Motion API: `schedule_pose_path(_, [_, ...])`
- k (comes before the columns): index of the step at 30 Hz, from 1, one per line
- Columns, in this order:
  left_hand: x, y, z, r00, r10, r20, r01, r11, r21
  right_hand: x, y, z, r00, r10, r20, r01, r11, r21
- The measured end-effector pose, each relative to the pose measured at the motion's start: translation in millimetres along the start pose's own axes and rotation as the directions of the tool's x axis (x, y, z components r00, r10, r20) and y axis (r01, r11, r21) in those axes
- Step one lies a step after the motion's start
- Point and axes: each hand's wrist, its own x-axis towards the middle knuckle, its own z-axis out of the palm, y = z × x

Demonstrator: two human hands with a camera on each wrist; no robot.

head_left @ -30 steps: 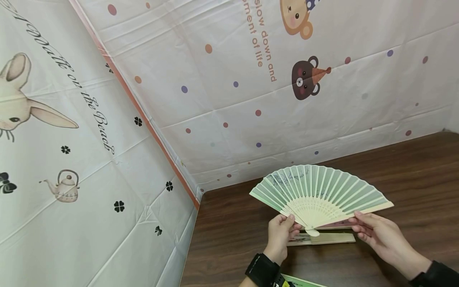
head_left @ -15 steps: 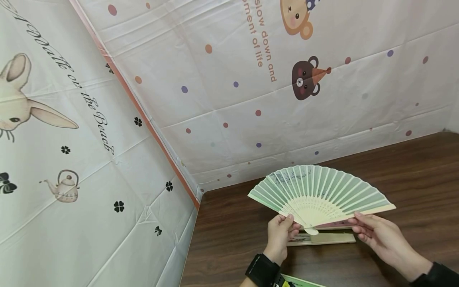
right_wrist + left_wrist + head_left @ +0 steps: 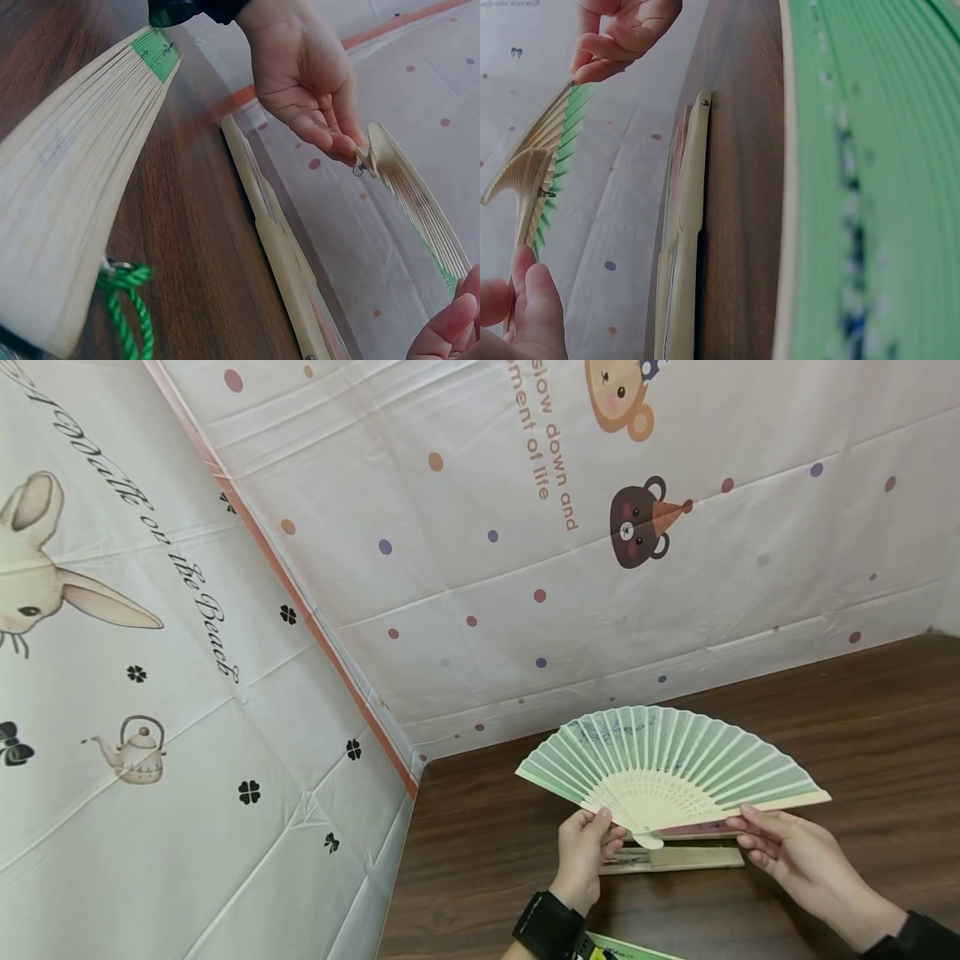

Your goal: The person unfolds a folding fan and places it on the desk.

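A pale green folding fan [image 3: 660, 768] with cream ribs is spread wide above the table, held between both hands. My left hand [image 3: 583, 852] pinches its left outer rib close to the pivot, thumb on top. Farther along the opposite outer rib, my right hand [image 3: 795, 856] pinches it between thumb and fingers. In the left wrist view, the held fan [image 3: 544, 165] shows its pleats edge-on, with the metal pivot ring. A folded cream fan [image 3: 697, 858] lies on the table below, and part of a pinkish folded fan [image 3: 697, 832] shows behind it.
Nearest me lies another folded green fan [image 3: 633, 948], partly cut off by the frame; a green cord [image 3: 129, 304] hangs from it in the right wrist view. The dark wooden table [image 3: 892, 735] meets a printed cloth wall [image 3: 487, 635] at the back and another at left.
The fan has spread slightly wider: its left tip has shifted left and its right tip right and down. Its pivot end has moved a little left and up. Both hands keep their grip.
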Motion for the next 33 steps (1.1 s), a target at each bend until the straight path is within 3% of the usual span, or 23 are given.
schedule_pose_path(33, [0.9, 0.1, -3.4, 0.999, 0.003, -0.039, -0.004, 1.000, -0.016, -2.3, 5.5, 0.8, 0.990, 0.028, 0.140, -0.039, 0.996, 0.078])
